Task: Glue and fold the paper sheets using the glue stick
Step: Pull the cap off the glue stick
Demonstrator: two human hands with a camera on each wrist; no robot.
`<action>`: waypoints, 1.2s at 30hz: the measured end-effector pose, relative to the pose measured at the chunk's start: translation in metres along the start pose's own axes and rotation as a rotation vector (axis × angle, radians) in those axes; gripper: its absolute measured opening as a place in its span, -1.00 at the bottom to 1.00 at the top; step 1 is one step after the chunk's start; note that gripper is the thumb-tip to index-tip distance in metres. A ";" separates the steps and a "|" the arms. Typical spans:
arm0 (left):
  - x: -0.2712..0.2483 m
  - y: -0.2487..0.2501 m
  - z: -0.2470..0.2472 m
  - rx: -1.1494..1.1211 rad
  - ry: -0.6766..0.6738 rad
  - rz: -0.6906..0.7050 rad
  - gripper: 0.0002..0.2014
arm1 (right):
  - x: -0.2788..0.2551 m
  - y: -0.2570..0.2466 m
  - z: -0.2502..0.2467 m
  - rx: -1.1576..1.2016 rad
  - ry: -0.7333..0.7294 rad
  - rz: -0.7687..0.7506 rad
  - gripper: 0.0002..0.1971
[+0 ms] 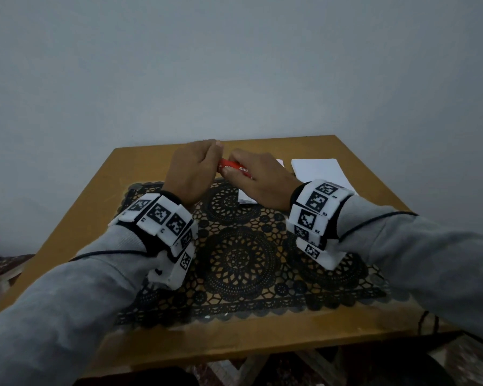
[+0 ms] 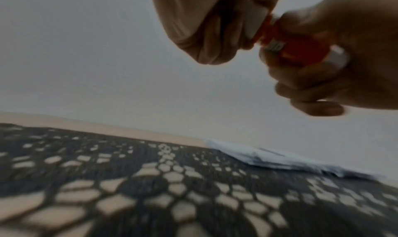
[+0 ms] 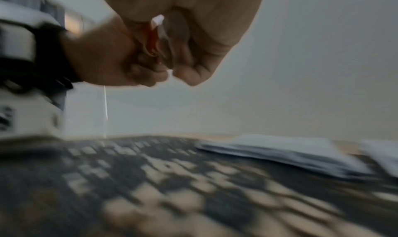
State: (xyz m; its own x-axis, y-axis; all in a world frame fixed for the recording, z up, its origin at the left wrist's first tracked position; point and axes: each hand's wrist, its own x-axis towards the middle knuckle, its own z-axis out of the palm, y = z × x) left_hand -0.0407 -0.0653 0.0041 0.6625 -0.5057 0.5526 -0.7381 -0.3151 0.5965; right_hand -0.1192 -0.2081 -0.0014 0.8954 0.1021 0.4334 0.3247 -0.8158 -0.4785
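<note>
Nearest me, my two grey sleeves (image 1: 67, 296) come in over the front edge of the wooden table (image 1: 67, 218), each wrist wrapped in a white band printed with black square markers. Under my forearms lies a black lace mat (image 1: 243, 260) with round openwork patterns, the wood showing through its holes.

Beyond the mat's middle, both my hands are raised above the table and meet around the glue stick (image 1: 233, 166), a red tube with white lettering. My right hand (image 1: 262, 182) has its fingers and thumb curled round the red body; in the left wrist view a pale end of the tube sticks out past those fingers. My left hand (image 1: 191, 168) is closed in a fist over the other end, where the same view shows a white cap (image 2: 254, 19) seated against the tube's red collar, with my fingers wrapped about it. Whether the cap is fully seated or loosened I cannot tell. The right wrist view is blurred and gives only a sliver of red between the two fists.

Below my right hand a small stack of white paper sheets (image 1: 247, 197) rests on the far part of the mat, mostly hidden. Farther right, a second white paper pile (image 1: 318, 169) lies on bare wood near the table's back edge. Behind everything stands a plain grey wall (image 1: 234, 65).
</note>
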 end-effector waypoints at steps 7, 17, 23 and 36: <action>0.003 0.008 -0.023 0.000 0.053 -0.132 -0.50 | 0.001 -0.024 0.002 0.042 0.044 -0.041 -0.74; -0.011 0.024 -0.034 -0.077 0.075 -0.227 -0.55 | -0.002 -0.051 0.000 0.351 -0.011 0.132 -0.49; -0.006 -0.023 -0.109 0.528 0.130 -0.401 -0.84 | -0.030 -0.022 -0.018 -0.021 0.069 -0.013 -0.66; 0.001 -0.035 -0.098 0.436 -0.250 -0.306 -0.62 | -0.019 -0.020 -0.013 -0.028 0.037 0.072 -0.84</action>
State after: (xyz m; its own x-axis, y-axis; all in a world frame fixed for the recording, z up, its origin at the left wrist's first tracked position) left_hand -0.0015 0.0238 0.0407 0.8423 -0.4976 0.2071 -0.5378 -0.7507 0.3836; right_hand -0.1462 -0.2010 0.0099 0.9041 0.0224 0.4267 0.2511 -0.8358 -0.4882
